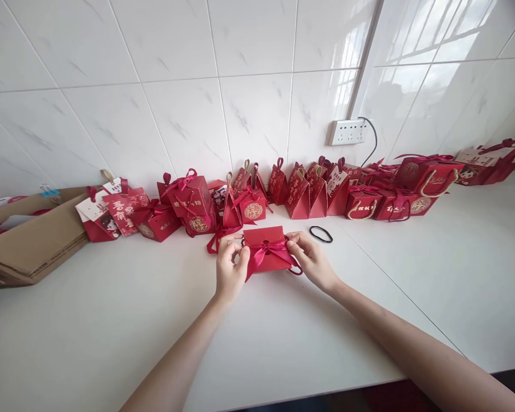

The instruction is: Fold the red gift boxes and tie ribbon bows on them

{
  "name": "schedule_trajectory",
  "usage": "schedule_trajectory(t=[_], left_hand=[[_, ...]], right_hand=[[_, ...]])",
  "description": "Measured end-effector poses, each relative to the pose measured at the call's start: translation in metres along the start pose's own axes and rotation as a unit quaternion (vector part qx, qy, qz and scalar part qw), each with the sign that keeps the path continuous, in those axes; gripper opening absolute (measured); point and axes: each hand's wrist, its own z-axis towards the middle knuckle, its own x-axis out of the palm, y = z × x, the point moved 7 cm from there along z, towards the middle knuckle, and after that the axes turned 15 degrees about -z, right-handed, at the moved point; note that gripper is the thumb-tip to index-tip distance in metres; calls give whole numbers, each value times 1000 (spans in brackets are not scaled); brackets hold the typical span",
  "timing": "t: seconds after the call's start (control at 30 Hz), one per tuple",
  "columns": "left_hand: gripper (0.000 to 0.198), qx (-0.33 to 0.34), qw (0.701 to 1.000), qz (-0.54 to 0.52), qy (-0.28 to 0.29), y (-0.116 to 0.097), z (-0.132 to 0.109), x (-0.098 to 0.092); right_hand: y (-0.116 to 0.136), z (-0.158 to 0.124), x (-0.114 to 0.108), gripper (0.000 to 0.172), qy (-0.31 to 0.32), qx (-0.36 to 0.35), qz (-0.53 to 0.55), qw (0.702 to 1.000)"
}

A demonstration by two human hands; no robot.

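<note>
A small red gift box (266, 264) with a pink-red ribbon bow (268, 249) tied across its front stands between my two hands on the white table. My left hand (232, 264) pinches the box's left side, thumb toward me and fingers behind. On the other side, my right hand (309, 257) closes its thumb and fingers at the box's right edge, by the ribbon. A dark red cord loop hangs at the lower right of the box. Behind it sits another red box (254, 210) with a gold round emblem.
Several red gift boxes line the tiled wall, such as a triangular one (298, 197) and a stacked one (193, 197). An open cardboard box (34, 252) stands at left. A black band (321, 234) lies right of my hands. A power strip (347, 133) hangs on the wall.
</note>
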Motion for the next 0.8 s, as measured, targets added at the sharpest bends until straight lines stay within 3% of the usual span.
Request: schedule_trajectory(t=[0.2, 0.27, 0.37, 0.47, 0.63, 0.8], left_hand=[[18, -13, 999, -13, 25, 4, 0, 3], [17, -60, 997, -35, 28, 9, 0, 4], [46, -163, 983, -77, 38, 19, -1, 6], [46, -212, 972, -68, 70, 23, -1, 9], [37, -184, 978, -76, 67, 20, 2, 8], [43, -153, 981, -83, 84, 17, 0, 9]], right_hand=[[0, 0, 2, 44, 5, -9, 5, 1000], [-1, 1, 2, 44, 1, -8, 5, 1000], [-1, 1, 3, 44, 7, -7, 7, 1000], [0, 0, 4, 44, 15, -1, 22, 1000], [0, -2, 5, 38, 20, 8, 47, 999], [4, -3, 3, 32, 15, -26, 57, 998]])
